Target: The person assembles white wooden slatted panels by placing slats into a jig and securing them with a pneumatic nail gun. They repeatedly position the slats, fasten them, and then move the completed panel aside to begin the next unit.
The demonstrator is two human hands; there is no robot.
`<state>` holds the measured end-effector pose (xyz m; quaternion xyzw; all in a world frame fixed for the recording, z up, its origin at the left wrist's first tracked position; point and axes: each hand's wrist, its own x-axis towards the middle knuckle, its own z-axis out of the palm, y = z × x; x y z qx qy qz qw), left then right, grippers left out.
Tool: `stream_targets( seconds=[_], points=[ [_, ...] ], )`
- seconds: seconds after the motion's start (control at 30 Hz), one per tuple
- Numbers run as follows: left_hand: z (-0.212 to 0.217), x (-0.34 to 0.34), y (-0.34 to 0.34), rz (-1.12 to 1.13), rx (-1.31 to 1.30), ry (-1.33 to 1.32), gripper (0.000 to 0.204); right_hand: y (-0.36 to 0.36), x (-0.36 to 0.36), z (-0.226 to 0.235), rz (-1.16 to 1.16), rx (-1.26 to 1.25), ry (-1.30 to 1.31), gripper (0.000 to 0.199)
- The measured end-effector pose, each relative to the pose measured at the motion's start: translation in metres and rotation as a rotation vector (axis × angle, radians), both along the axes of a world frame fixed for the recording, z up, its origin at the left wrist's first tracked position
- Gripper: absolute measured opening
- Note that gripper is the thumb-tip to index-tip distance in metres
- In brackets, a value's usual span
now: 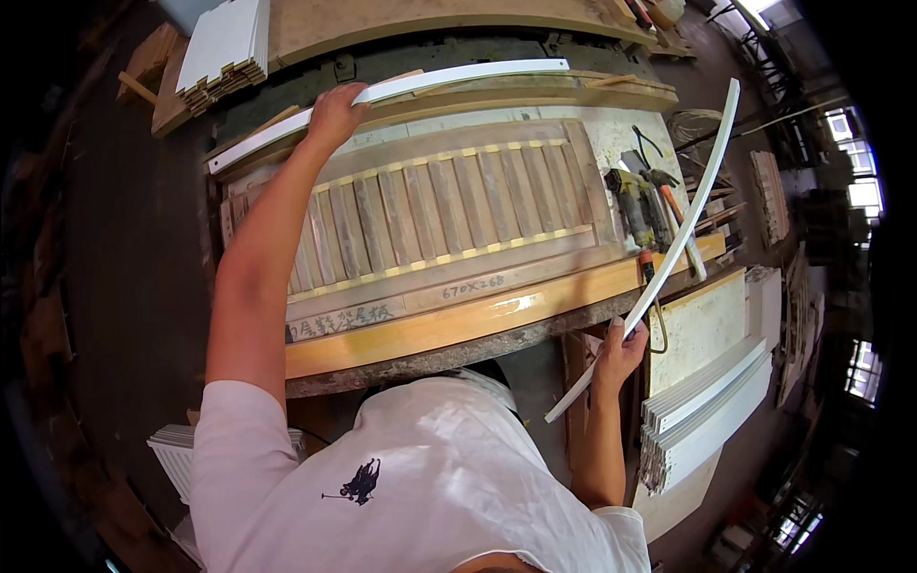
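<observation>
At the far side of the bench, my left hand (336, 116) is closed over a long white strip (468, 73) with a small hole near each end. This strip lies along a wooden rail (535, 97). My right hand (619, 361) grips a second white strip (702, 196), held slanting up past the bench's right end. Between my arms lies a wooden slatted jig (430, 215) with several grooves and handwriting on its near board. A smooth yellowish wooden rail (506, 310) borders its near side.
A nail gun-like tool (630, 205), a hammer (669, 196) and pincers (650, 141) lie at the bench's right end. White boards (224, 46) are stacked at the far left. More white strips (712, 411) are piled at right, beside my right forearm.
</observation>
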<state>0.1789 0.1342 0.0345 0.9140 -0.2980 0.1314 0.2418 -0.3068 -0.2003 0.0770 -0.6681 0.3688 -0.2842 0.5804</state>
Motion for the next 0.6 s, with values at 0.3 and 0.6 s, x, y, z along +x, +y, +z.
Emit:
stream_targets(
  seconds=[0.3,0.6],
  points=[
    [-0.008,0.029,0.006,-0.006,0.051,0.181,0.045,0.034,0.004,0.01,0.155,-0.188,0.066,0.028],
    [0.04,-0.183,0.007,0.232,-0.505,-0.308,0.052,0.005,0.077,0.016,0.865,-0.861,0.288,0.03]
  ],
)
